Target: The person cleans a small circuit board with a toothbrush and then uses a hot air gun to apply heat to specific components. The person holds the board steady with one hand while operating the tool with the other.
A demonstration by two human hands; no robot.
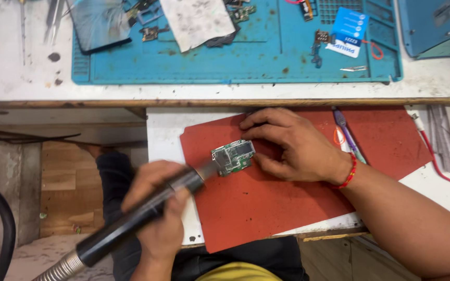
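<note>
Red mat (287, 208) on white desk (165, 130), circuit board (232, 156) near mat's upper left. Right hand (287, 143) flat over board's right edge, fingers together, pinning it. Left hand (157, 208) clamped round black hot-air tool (141, 218), nozzle just at board's left corner.

Risk, as judgement: right fingertips near nozzle, burn likely; loose pin lets board skid.

Upper desk carries blue work mat (266, 52) with small parts, tweezers (53, 21). Wooden floor below left.

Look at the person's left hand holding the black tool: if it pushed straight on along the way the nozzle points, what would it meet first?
The left hand aims the black hot-air tool up and right. Its nozzle tip already sits at the green circuit board on the red mat, so it would probably meet the board first; past it, the right hand.
</note>
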